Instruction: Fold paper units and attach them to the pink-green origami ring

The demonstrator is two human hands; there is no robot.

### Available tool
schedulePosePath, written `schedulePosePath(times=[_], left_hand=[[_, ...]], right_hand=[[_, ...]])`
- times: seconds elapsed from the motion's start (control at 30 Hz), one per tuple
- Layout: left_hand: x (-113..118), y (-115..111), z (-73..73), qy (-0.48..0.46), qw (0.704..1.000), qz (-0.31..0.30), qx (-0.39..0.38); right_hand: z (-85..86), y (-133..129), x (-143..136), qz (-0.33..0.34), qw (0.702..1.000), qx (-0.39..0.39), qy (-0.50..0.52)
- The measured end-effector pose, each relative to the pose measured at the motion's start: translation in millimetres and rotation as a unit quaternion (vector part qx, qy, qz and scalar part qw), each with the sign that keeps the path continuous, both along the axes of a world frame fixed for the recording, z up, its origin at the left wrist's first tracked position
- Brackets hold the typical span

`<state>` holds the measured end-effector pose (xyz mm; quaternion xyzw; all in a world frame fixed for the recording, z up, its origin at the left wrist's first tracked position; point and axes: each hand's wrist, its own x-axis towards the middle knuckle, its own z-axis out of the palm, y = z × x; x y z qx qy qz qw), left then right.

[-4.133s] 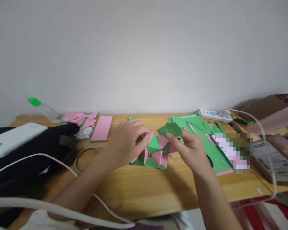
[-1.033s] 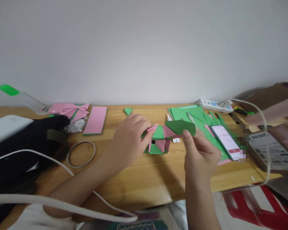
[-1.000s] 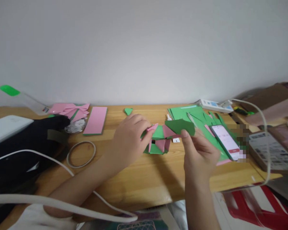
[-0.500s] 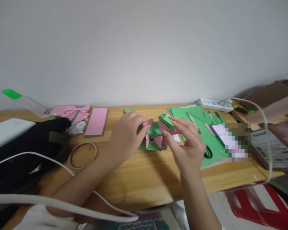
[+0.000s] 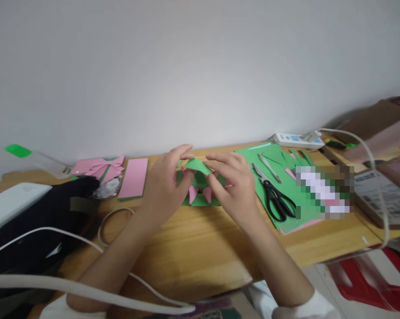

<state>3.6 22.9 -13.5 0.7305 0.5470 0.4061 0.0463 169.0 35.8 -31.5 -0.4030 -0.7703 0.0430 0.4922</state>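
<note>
A folded green and pink paper piece [image 5: 200, 200] stands on the wooden table [image 5: 200, 243] between both hands. Over its top a green paper part [image 5: 198, 167] arches. My left hand [image 5: 168, 179] grips this green part from the left, thumb at its edge and index finger raised behind. From the right, my right hand [image 5: 234, 184] pinches the same part between thumb and fingers. The hands hide the sides of the paper piece.
Black-handled scissors [image 5: 274, 199] and a craft knife [image 5: 269, 168] lie on a green sheet [image 5: 291, 210] at right. A pink card stack [image 5: 133, 178], pink folded papers [image 5: 103, 166] and a ring [image 5: 102, 228] are at left. A white cable [image 5: 87, 290] crosses in front. Behind stands a power strip [image 5: 296, 141].
My right hand has moved left, closer to my left hand. The green part it held at the right is now over the middle of the piece. The scissors have come into sight.
</note>
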Motion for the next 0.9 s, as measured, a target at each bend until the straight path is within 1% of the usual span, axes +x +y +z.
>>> schedulePosePath(times=[0.07, 0.13, 0.2, 0.27, 0.33, 0.43, 0.47, 0.53, 0.6, 0.7, 0.77, 0.9], left_hand=[[-1.0, -2.1, 2.2, 0.027, 0.998, -0.043, 0.03], [-0.7, -3.8, 4.2, 0.057, 0.993, -0.08, 0.065], [1.4, -5.8, 6.2, 0.085, 0.987, -0.102, 0.087], [3.9, -9.1, 8.7, 0.1, 0.983, -0.123, 0.088], [5.3, -13.7, 12.0, 0.104, 0.978, -0.167, 0.071], [3.6, -19.8, 16.2, 0.091, 0.96, -0.257, 0.066], [2.5, -20.9, 16.9, 0.087, 0.957, -0.269, 0.069], [0.1, -21.1, 17.3, 0.08, 0.958, -0.264, 0.076], [-1.7, -19.3, 16.8, 0.079, 0.965, -0.243, 0.067], [-3.3, -16.0, 16.4, 0.065, 0.972, -0.221, 0.05], [-4.1, -15.1, 16.6, 0.062, 0.975, -0.208, 0.046], [-4.9, -15.9, 17.5, 0.072, 0.976, -0.2, 0.044]], right_hand=[[-1.9, -9.1, 0.7, -0.007, 1.0, 0.005, -0.002], [-6.6, -20.8, 1.4, -0.035, 0.999, 0.025, 0.019], [-13.0, -32.6, 1.7, -0.072, 0.995, 0.044, 0.049], [-19.0, -41.5, 1.4, -0.09, 0.992, 0.046, 0.072], [-22.4, -45.8, 0.7, -0.088, 0.992, 0.036, 0.084], [-21.4, -45.8, -0.4, -0.071, 0.993, 0.032, 0.085], [-20.1, -45.5, -0.7, -0.066, 0.994, 0.031, 0.083], [-18.0, -46.6, -1.2, -0.07, 0.994, 0.028, 0.084], [-17.9, -50.9, -1.6, -0.096, 0.99, 0.025, 0.101], [-22.4, -60.3, -1.5, -0.121, 0.982, 0.027, 0.142], [-26.1, -65.0, -0.9, -0.107, 0.981, 0.026, 0.157], [-29.2, -67.1, -0.7, -0.07, 0.986, 0.024, 0.153]])
